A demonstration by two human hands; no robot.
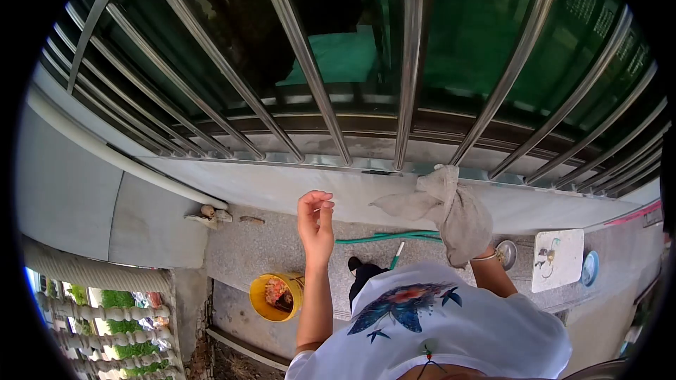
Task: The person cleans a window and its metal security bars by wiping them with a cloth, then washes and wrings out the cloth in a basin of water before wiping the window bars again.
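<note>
My left hand is raised in front of the pale wall below the window, its fingers curled and pressed together with nothing visible in them. A grey-beige cloth hangs bunched from my right hand, which it covers; only the wrist with a bracelet shows below it. The top of the cloth touches the sill edge at the foot of the metal bars. Green-tinted window glass lies behind the bars.
A yellow bucket with reddish contents stands on the floor at lower left. A green hose runs along the floor. To the right are a white stool, a metal bowl and a blue basin. A balustrade stands at far left.
</note>
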